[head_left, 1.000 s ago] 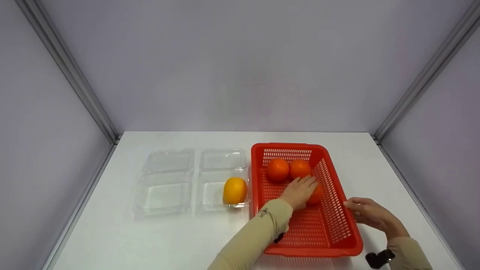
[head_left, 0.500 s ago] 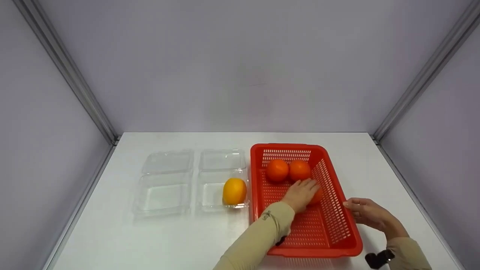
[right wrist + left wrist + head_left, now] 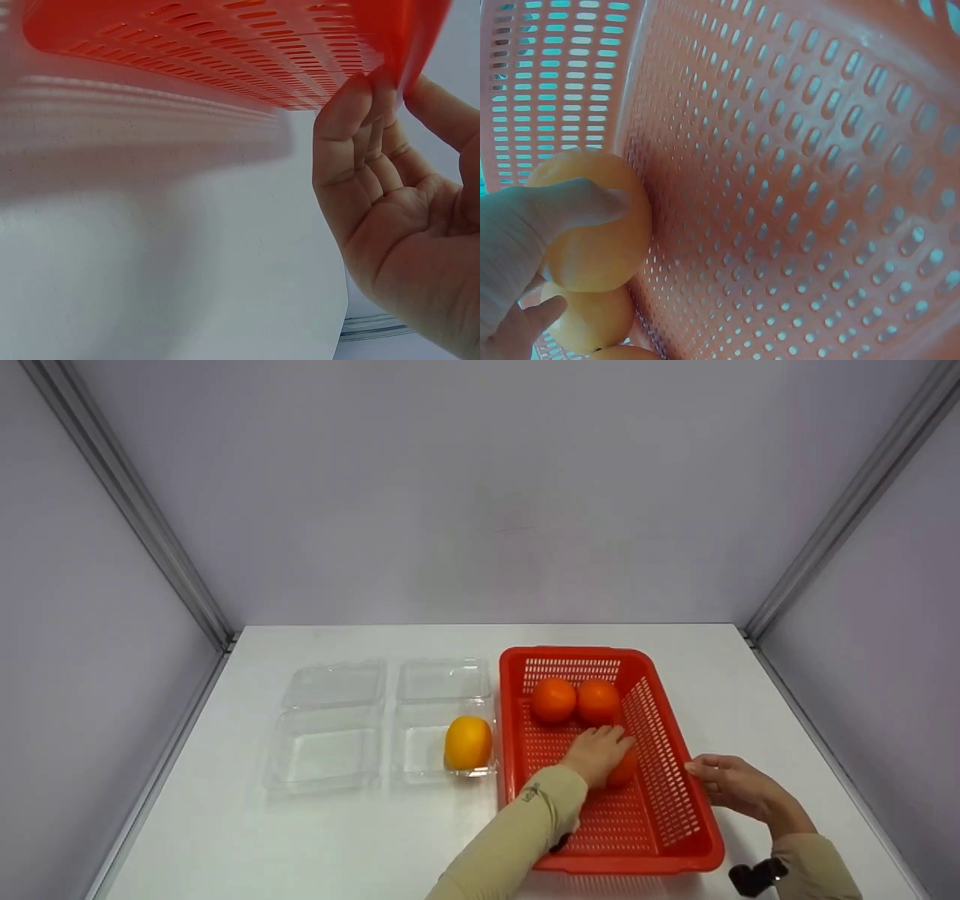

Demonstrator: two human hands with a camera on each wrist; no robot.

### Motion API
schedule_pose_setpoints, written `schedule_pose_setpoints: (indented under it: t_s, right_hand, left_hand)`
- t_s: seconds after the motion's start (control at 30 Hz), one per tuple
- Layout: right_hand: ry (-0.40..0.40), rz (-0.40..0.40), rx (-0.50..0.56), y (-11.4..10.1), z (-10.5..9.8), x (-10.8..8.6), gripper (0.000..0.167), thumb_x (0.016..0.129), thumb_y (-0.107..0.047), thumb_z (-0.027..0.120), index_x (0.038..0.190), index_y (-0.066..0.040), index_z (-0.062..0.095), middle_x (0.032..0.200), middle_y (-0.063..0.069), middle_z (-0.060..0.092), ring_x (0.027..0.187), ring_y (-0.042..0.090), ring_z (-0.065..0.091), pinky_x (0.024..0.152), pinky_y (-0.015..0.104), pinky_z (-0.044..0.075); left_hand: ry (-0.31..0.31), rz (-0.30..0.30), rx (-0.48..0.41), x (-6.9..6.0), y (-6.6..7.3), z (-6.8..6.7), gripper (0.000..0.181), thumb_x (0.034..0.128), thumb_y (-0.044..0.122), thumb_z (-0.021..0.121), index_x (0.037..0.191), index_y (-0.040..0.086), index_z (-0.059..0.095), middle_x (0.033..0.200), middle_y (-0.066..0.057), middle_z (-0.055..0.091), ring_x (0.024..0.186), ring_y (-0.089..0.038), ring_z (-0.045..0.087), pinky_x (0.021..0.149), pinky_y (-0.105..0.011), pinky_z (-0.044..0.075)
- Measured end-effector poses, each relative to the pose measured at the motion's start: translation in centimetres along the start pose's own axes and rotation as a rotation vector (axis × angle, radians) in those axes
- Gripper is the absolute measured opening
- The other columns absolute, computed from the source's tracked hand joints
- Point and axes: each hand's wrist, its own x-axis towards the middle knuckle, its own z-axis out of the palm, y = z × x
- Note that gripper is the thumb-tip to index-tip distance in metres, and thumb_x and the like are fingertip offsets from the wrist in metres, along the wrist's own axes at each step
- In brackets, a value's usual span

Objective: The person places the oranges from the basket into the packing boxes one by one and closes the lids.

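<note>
Inside the red perforated basket (image 3: 626,829), my left hand (image 3: 598,754) grips an orange (image 3: 622,769). Its thumb (image 3: 577,204) lies across that fruit in the left wrist view; the far side of the grip is hidden. Two more oranges, a left one (image 3: 553,700) and a right one (image 3: 598,702), rest against each other near the basket's back wall. My right hand (image 3: 739,787) pinches the basket's right rim from outside. In the right wrist view its thumb (image 3: 442,112) and fingers (image 3: 341,135) meet at the rim.
Left of the basket, two clear clamshell boxes lie with lids folded back: a far-left box (image 3: 324,754) and a nearer box (image 3: 424,746) holding a yellow-orange fruit (image 3: 468,742). All stand on a white table (image 3: 337,840) with walls at back and sides.
My left hand and the orange under it have shifted a little toward the basket's near side. The right hand stays on the rim.
</note>
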Motion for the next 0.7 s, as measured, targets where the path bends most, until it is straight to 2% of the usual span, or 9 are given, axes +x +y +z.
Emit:
schedule_pose_setpoints:
  t_s: [0.13,0.3,0.7]
  right_hand:
    - [-0.01,-0.006,-0.002,0.04,-0.05,0.04,0.03,0.099,-0.017,0.037,0.113,0.004,0.054,0.104,0.012,0.063,0.095,0.025,0.062,0.082,0.04,0.051]
    - [0.011,-0.003,-0.01,0.07,-0.03,0.12,0.029,0.098,-0.017,0.039,0.111,0.003,0.056,0.103,0.012,0.064,0.095,0.026,0.063,0.082,0.04,0.051]
    - [0.009,0.004,-0.007,0.06,-0.08,0.13,0.029,0.098,-0.018,0.039,0.109,0.002,0.056,0.103,0.011,0.064,0.094,0.024,0.063,0.082,0.04,0.051]
  left_hand:
    - [-0.005,-0.022,-0.029,0.02,0.08,0.37,0.068,0.0758,0.028,0.073,0.134,0.026,0.039,0.129,0.007,0.043,0.118,-0.01,0.043,0.093,-0.022,0.042]
    - [0.012,-0.022,-0.008,-0.01,0.09,0.42,0.061,0.0757,0.028,0.073,0.129,0.024,0.045,0.123,0.006,0.047,0.111,-0.01,0.046,0.085,-0.019,0.045]
    - [0.021,-0.042,-0.06,-0.38,-0.09,0.07,0.058,0.0743,0.022,0.074,0.126,0.021,0.047,0.121,0.003,0.048,0.108,-0.011,0.047,0.084,-0.019,0.045]
